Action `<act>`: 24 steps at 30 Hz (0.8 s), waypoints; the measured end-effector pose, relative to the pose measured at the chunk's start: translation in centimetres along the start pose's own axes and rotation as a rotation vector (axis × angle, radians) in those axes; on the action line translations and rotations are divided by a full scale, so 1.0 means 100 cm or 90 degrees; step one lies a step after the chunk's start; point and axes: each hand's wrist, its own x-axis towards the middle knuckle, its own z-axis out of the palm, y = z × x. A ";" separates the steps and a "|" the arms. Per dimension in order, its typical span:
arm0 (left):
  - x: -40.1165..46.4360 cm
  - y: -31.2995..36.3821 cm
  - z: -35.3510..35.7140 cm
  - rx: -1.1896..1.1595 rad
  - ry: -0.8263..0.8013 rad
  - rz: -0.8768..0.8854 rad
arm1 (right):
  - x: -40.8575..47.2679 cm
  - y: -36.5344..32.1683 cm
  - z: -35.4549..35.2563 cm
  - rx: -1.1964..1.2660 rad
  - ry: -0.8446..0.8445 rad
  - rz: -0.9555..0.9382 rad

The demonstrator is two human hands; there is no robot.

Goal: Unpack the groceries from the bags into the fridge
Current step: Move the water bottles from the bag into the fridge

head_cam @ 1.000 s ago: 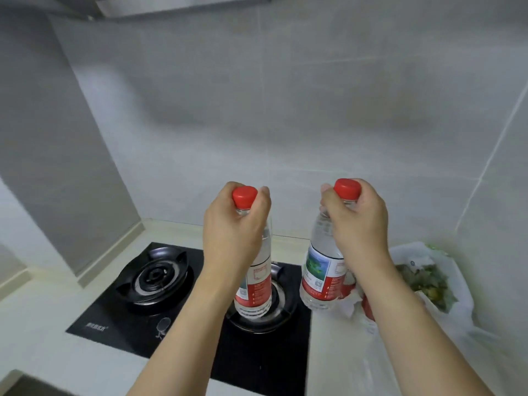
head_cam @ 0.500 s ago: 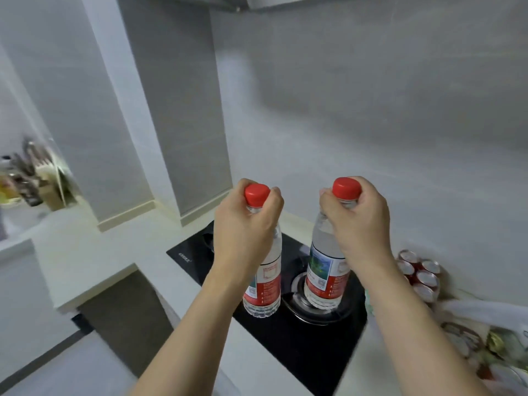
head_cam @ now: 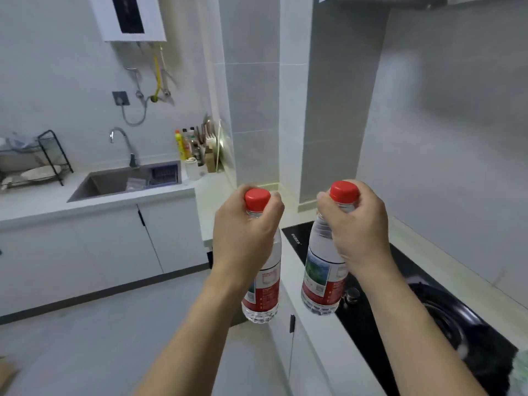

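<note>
I hold two clear water bottles with red caps and red-white labels, both upright in the air in front of me. My left hand (head_cam: pixel 243 232) grips the neck of the left water bottle (head_cam: pixel 264 290), which hangs over the floor beside the counter edge. My right hand (head_cam: pixel 355 227) grips the neck of the right water bottle (head_cam: pixel 321 281), which hangs above the counter next to the black gas hob (head_cam: pixel 414 295). No fridge and no grocery bags are in view.
A white counter with the hob runs along the right wall. To the left stands a second counter with a steel sink (head_cam: pixel 125 181), a tap, a dish rack (head_cam: pixel 34 164) and condiment bottles (head_cam: pixel 191 147). White cabinet doors (head_cam: pixel 114 247) lie below; grey floor fills the lower left.
The view has swung to the left, away from the hob and the bag on the counter, toward the sink. Both bottles stay held by their necks and have moved left with me.
</note>
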 end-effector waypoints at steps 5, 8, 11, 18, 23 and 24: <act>0.000 -0.021 -0.083 0.060 0.070 -0.001 | -0.025 -0.034 0.078 0.077 -0.086 -0.003; -0.002 -0.029 -0.131 0.081 0.108 0.003 | -0.045 -0.055 0.119 0.117 -0.152 -0.006; -0.008 -0.032 -0.174 0.108 0.153 0.001 | -0.063 -0.075 0.154 0.147 -0.204 -0.012; -0.029 -0.040 -0.254 0.164 0.244 -0.029 | -0.106 -0.113 0.221 0.213 -0.294 -0.046; -0.045 -0.038 -0.288 0.212 0.328 -0.055 | -0.126 -0.128 0.254 0.255 -0.399 -0.077; -0.050 -0.037 -0.295 0.223 0.349 -0.064 | -0.129 -0.133 0.260 0.261 -0.418 -0.083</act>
